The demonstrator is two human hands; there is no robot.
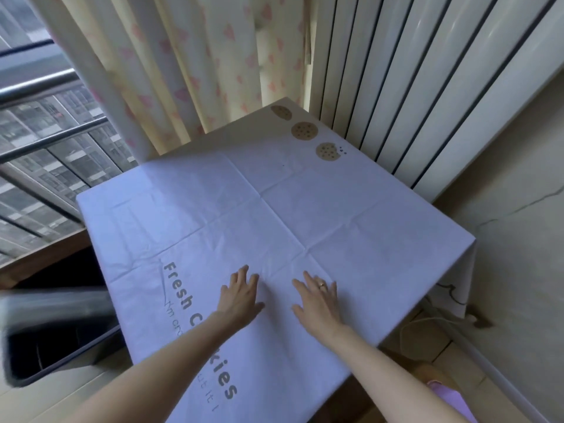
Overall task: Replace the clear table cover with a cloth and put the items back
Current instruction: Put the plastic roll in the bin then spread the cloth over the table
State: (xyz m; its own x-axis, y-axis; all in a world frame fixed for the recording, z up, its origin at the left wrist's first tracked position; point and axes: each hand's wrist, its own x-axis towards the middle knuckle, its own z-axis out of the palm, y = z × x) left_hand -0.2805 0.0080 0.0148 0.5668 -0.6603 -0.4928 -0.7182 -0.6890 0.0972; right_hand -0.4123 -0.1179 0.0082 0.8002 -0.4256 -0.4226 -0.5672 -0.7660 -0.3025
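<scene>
I see the white cloth [274, 209] spread flat over the whole counter, which it hides; its right edge hangs down, fold creases cross its middle, and the heart-print curtain [183, 56] hangs behind the far edge. The left hand [239, 296] and right hand [317, 300] both lie palm-down on the cloth near the front, side by side but apart, fingers straight and spread, holding nothing. Three printed cookies [305, 130] sit at the far corner, the lettering [180, 288] runs under the left hand, and a ring [322, 286] is on the right hand.
</scene>
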